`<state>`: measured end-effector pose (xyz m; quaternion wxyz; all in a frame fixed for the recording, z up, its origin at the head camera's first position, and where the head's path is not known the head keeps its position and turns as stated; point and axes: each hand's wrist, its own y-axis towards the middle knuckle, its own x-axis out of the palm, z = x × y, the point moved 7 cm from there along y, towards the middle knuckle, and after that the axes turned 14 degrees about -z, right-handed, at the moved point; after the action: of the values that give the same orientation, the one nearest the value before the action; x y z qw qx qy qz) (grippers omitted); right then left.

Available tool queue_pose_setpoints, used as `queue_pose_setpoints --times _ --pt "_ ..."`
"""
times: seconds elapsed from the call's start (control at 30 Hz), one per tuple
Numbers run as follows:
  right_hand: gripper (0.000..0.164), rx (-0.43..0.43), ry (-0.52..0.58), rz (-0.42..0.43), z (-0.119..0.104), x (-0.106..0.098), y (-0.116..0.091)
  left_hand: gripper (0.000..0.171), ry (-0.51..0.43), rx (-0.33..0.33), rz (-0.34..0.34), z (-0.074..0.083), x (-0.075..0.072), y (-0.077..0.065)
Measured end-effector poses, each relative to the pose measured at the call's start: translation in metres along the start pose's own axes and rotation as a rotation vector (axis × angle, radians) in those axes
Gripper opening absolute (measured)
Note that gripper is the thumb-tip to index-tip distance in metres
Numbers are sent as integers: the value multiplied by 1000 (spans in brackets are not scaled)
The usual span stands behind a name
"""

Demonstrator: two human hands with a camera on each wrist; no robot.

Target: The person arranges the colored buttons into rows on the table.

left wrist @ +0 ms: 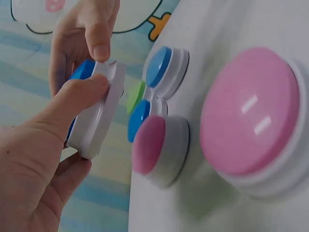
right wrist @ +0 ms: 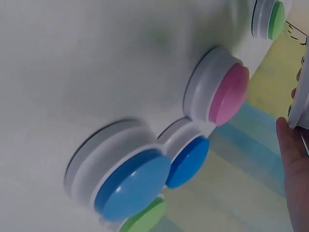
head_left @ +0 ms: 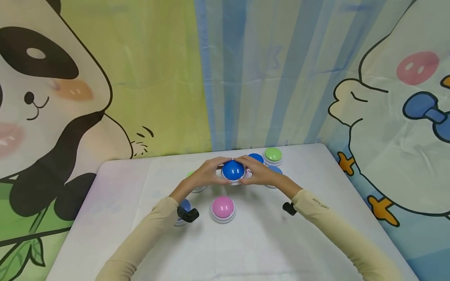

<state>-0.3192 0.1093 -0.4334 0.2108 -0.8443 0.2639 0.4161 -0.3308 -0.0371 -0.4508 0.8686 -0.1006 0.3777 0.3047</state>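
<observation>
Between both hands is a push button with a glossy blue dome (head_left: 233, 170) and a white base, raised off the table and dome toward the head camera. My left hand (head_left: 208, 172) grips its left side; in the left wrist view the thumb presses on the white base (left wrist: 99, 123), with fingers on the far side. On the opposite side, my right hand (head_left: 259, 172) pinches the rim, its thumb near the left thumb. Only the edge of this button and part of the right hand (right wrist: 293, 169) show in the right wrist view.
On the white table (head_left: 218, 253) stand several similar buttons: a pink one (head_left: 223, 207) in front, a blue one (head_left: 184, 205) partly behind the left wrist, and a green one (head_left: 273, 154) at the back. Another pink one (right wrist: 229, 94) stands near two blue ones. Cartoon-printed curtains (head_left: 158, 78) hang behind.
</observation>
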Motion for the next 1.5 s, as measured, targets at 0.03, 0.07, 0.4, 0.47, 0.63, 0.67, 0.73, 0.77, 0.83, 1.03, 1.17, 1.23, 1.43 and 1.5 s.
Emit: queue_pose_setpoints --times 0.03,0.07,0.4,0.47,0.63,0.67,0.73,0.77,0.83,1.03,1.17,1.23,1.43,1.5 --pt "71 3 0 1 2 -2 -5 78 4 0 -4 4 2 4" --pt "71 8 1 2 4 -3 -10 78 6 2 -8 8 3 8" --pt "72 39 -35 28 21 -12 -46 77 147 23 -47 33 19 42" --pt "73 50 -42 31 25 -12 -51 78 155 24 -54 36 22 47" --pt "73 68 -44 40 31 -13 -63 78 173 19 -74 41 30 58" --pt "72 62 -41 44 32 -14 -65 78 179 18 -76 42 32 59" --pt "71 57 -40 46 33 -13 -70 78 186 23 -76 45 35 62" --pt "71 55 -41 46 33 -12 -72 78 192 24 -76 46 37 62" --pt "71 48 -35 42 32 -11 -76 79 199 23 -76 49 41 63" --pt "71 30 -54 37 29 -3 -90 79 178 -12 -101 57 54 62" --pt "72 7 -63 29 26 3 -99 79 161 -23 -112 64 64 59" --pt "73 12 -58 23 24 6 -103 80 144 -17 -113 68 69 57" --pt "76 75 -51 -7 21 19 -118 80 128 15 -121 80 84 50" --pt "76 84 -44 -21 20 24 -122 81 144 26 -123 82 89 49"
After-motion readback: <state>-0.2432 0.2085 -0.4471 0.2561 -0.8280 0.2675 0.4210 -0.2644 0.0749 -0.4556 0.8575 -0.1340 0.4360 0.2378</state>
